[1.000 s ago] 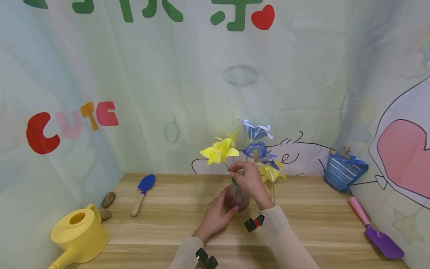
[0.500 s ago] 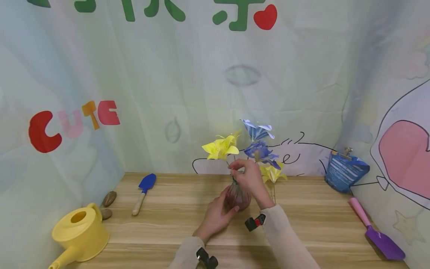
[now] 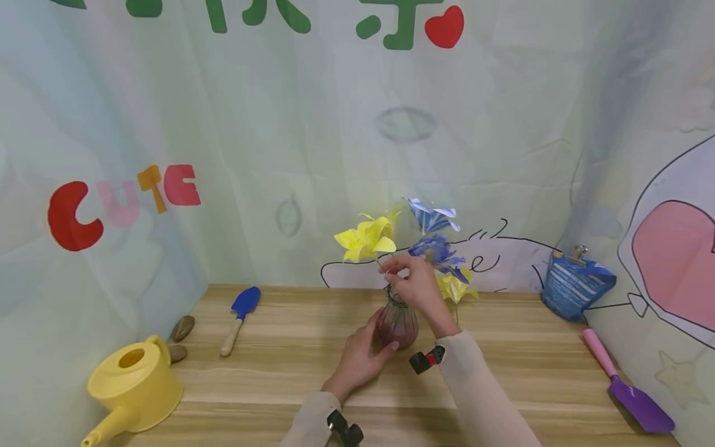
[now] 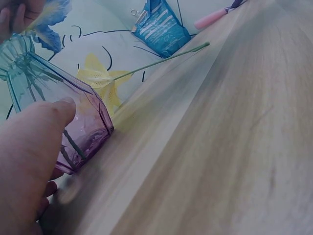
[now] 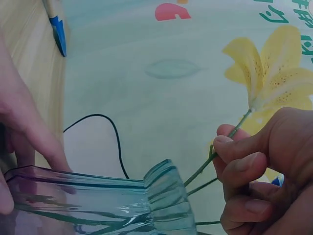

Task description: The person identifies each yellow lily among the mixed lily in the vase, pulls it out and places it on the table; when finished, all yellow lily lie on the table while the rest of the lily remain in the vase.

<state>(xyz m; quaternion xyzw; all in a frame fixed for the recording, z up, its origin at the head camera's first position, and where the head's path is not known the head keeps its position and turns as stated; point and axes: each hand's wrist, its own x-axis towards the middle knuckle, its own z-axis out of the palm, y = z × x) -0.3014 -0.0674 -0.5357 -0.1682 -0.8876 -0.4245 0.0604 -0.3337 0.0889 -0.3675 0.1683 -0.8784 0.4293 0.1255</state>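
A ribbed glass vase [image 3: 398, 326], pinkish below and teal at its neck, stands upright on the table. Round its lower body my left hand [image 3: 360, 360] curls, thumb in front and fingers behind. Above the neck, my right hand [image 3: 416, 285] pinches the green stem [image 5: 196, 172] of a yellow lily [image 3: 365, 239] between thumb and fingers. That stem runs down to the vase's mouth. A light blue flower [image 3: 430, 216] and a violet-blue flower [image 3: 438, 251] rise behind the right hand. Stems show through the glass in the left wrist view.
Another yellow lily [image 4: 100, 81] lies right of the vase. A yellow watering can [image 3: 134, 391], stones [image 3: 183, 329] and a blue trowel [image 3: 241, 316] are on the left. A clipped blue bag [image 3: 578, 285] and a purple shovel [image 3: 639, 406] are on the right, before cloth walls.
My right hand has risen slightly with the yellow lily, so more of the vase's neck shows beneath it. My left hand stays on the vase.
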